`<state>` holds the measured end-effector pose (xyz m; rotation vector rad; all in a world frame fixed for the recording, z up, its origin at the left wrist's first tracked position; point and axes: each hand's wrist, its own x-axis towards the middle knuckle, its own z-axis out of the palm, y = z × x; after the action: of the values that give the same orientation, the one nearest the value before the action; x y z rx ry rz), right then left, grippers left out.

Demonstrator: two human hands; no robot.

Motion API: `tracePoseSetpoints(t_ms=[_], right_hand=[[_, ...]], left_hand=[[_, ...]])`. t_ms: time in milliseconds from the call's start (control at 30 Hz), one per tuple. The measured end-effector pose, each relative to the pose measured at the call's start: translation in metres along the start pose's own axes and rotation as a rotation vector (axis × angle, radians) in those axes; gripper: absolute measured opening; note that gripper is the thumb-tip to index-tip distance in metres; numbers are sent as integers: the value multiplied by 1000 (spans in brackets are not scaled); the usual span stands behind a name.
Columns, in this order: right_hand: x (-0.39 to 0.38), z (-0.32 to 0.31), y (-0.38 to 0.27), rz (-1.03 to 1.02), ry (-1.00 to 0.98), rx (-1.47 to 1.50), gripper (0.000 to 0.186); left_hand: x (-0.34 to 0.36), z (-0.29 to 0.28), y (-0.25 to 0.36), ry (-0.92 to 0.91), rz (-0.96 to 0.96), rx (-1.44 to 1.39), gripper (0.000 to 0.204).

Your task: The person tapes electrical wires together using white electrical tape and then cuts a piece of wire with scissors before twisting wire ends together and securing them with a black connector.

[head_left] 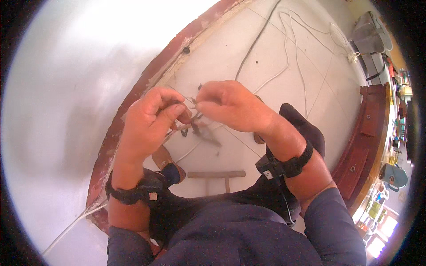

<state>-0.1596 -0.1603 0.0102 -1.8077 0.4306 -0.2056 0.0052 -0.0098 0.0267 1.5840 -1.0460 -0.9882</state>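
Pinching thin wires (pixel 195 116) narrowly between thumb and forefinger of the left hand (pixel 153 116), probably to steady loose ends. Holding the right hand (pixel 234 106) just beside, with thumb and fingers drawn close, seemingly for fine work; cannot tell its exact grip, for lack of a clear view of the fingertips. Holding the wires between both hands, over the tiled floor and near the red-brown skirting (pixel 153 71), perhaps for want of slack. Beyond, on the floor, white cables (pixel 286 53) and a black cable (pixel 257 41), apparently laid loose for free running.
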Motion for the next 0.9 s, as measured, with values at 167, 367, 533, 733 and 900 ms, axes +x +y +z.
tracePoseSetpoints(t_ms=[167,367,533,733,900], right_hand=[[0,1,-3,15,-2,-1,27],[0,1,1,-16,-29,-23,26],[1,-2,-2,-18,-79,-12,24],[1,-2,3,-1,-125,22,25],[1,-1,4,25,-142,131,27]], left_hand=[[-1,5,-1,23,-29,-48,7],[2,10,-7,1,274,118,15],[1,17,-4,50,304,201,21],[-1,14,-8,2,198,105,22],[-1,10,-2,-16,88,45,21]])
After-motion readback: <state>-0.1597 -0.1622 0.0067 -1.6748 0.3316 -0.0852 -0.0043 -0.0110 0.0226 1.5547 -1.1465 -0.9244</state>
